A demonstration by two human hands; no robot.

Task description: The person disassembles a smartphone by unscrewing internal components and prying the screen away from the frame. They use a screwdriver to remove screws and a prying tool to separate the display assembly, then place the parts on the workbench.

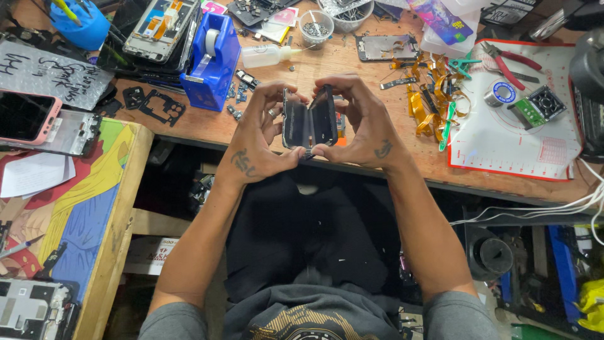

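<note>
Far left: pink phone (25, 116) on the side table (119, 208). Blue tape dispenser (212, 53) on the bench (377, 151), white squeeze bottle (267, 55) just right of it. Centre, over the bench's near edge: left hand (258, 141) and right hand (362, 126) both closed on a black phone frame (309, 119), one each side, thumbs meeting at its bottom edge, fingers curled over the top. Frame stands upright, folded open like a book. Right of hands: orange flex cables (428, 101), then red pliers (513, 63) on the white mat (522, 145).
</note>
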